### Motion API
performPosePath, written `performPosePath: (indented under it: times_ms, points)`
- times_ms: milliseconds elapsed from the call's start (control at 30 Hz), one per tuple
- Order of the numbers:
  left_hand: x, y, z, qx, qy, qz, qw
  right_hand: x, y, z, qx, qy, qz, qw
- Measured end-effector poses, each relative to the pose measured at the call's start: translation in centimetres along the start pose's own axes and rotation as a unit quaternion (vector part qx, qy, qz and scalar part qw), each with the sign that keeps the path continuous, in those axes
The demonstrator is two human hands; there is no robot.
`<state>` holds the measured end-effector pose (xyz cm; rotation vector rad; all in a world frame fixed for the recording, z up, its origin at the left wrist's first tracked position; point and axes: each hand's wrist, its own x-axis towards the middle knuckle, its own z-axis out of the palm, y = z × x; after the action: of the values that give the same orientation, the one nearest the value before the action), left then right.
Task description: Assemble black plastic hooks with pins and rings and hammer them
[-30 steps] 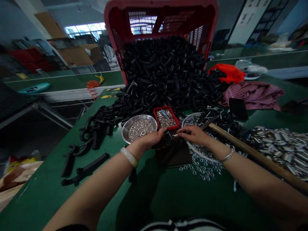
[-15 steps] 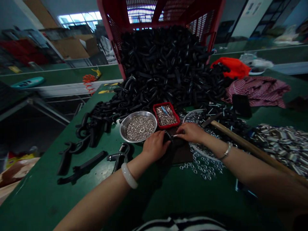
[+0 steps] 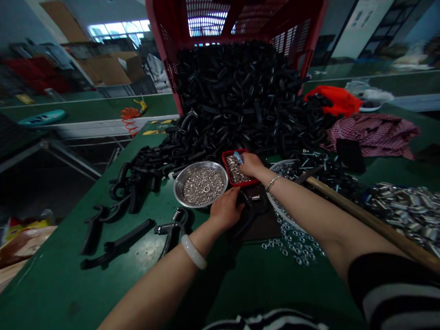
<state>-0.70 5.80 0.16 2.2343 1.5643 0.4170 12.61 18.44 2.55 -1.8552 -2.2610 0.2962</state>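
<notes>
My left hand (image 3: pixel 225 208) is closed round a black forked part (image 3: pixel 250 213), which rests on a dark pad (image 3: pixel 266 227). A small metal spring (image 3: pixel 255 198) sticks out sideways from that part's upper end. My right hand (image 3: pixel 250 164) reaches into the red tray (image 3: pixel 249 183), its fingers curled down among small metal pins (image 3: pixel 233 170); what the fingertips pinch, if anything, is hidden. Against those fingers lies a blue slender thing (image 3: pixel 238 157). Left of the tray stands a round metal bowl (image 3: pixel 176 188) filled with small metal pieces.
A red crate (image 3: pixel 165 59) spills black parts (image 3: pixel 233 101) across the back. Several finished-looking black pieces (image 3: pixel 118 240) lie at left. On the right are a bowl of nuts (image 3: pixel 280 211), a wooden-handled hammer (image 3: pixel 343 204), metal sleeves (image 3: pixel 402 206) and a checked cloth (image 3: pixel 374 133).
My right hand has left the spring at the black part and moved up and left into the red tray. My left hand stays on the black part. The view has shifted slightly.
</notes>
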Motion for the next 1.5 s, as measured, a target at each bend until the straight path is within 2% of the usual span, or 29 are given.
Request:
performPosePath:
  times_ms: [100,200,267,333,467,567,667,933,1033,1100,1233,1367,1433,1500]
  points:
    - [0.0,-0.3,0.2,-0.016,-0.002,-0.008,1.000,-1.3,1.0,-1.1,0.028,0.072,0.016,0.997]
    - [0.0,-0.6,0.4,-0.038,0.001,-0.025,0.999,-4.5,2.0,-1.5,0.197,0.127,0.034,0.972]
    - [0.0,-0.7,0.5,-0.046,0.003,-0.032,0.998,-7.4,2.3,-1.1,0.351,0.122,0.042,0.927]
    - [0.0,-0.7,0.6,-0.050,0.001,-0.034,0.998,-10.4,2.3,-0.2,0.444,0.103,0.033,0.890]
    - [0.0,-0.7,0.5,-0.054,0.002,-0.049,0.997,-14.1,2.1,1.8,0.471,0.125,0.011,0.873]
    - [0.0,-0.6,0.4,-0.060,-0.003,-0.056,0.997,-14.3,2.1,2.6,0.494,0.142,0.014,0.858]
    - [0.1,-0.6,0.4,-0.060,-0.006,-0.060,0.996,-14.0,2.1,2.9,0.511,0.134,0.011,0.849]
    - [0.0,-0.9,0.7,-0.055,0.010,-0.039,0.998,-14.3,1.8,2.6,0.416,0.138,-0.021,0.899]
    - [0.0,-1.0,0.8,-0.064,0.017,-0.029,0.997,-14.3,1.4,2.9,0.398,0.142,-0.030,0.906]
    - [0.0,-1.1,1.0,-0.070,0.022,-0.030,0.997,-14.3,1.1,3.3,0.416,0.163,-0.020,0.895]
    - [0.1,-1.1,1.1,-0.081,0.023,-0.035,0.996,-13.8,0.9,4.0,0.516,0.181,0.030,0.837]
    - [0.1,-1.0,1.0,-0.083,0.019,-0.038,0.996,-13.4,1.3,3.5,0.611,0.126,0.070,0.778]
    - [0.1,-1.1,1.0,-0.082,0.020,-0.031,0.996,-13.3,1.4,3.1,0.628,0.072,0.071,0.772]
    - [0.1,-1.2,1.0,-0.082,0.017,-0.022,0.996,-13.4,1.3,2.6,0.624,-0.003,0.059,0.779]
